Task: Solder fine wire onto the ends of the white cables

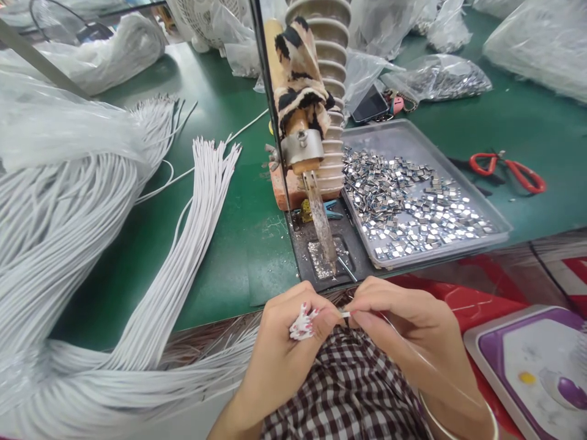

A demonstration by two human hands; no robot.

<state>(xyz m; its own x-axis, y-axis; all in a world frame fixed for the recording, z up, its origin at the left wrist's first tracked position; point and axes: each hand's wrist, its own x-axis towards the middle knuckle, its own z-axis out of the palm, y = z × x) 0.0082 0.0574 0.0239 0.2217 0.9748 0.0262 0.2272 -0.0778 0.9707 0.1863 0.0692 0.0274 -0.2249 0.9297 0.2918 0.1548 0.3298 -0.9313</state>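
My left hand (287, 348) is closed around a bundle of white cables, whose stripped-back ends (302, 324) with red tips poke out of the fist. Thumb and forefinger of that hand also pinch one white cable. Across from it, my right hand (408, 327) is closed, its fingertips at the end of that single white cable (345, 315); what else they grip is too small to make out. Just beyond both hands, the bit of a mounted soldering iron (321, 226) points down at a dark plate (302, 244) with solder bits on it.
Right of the iron lies a clear tray (398, 263) of small shiny metal parts. Red-handled snips (509, 168) and a phone (369, 104) lie behind. Bundled white cables (183, 244) spread leftward. A ribbed hose (332, 73) rises behind the iron. A purple-and-white device (536, 373) sits at lower right.
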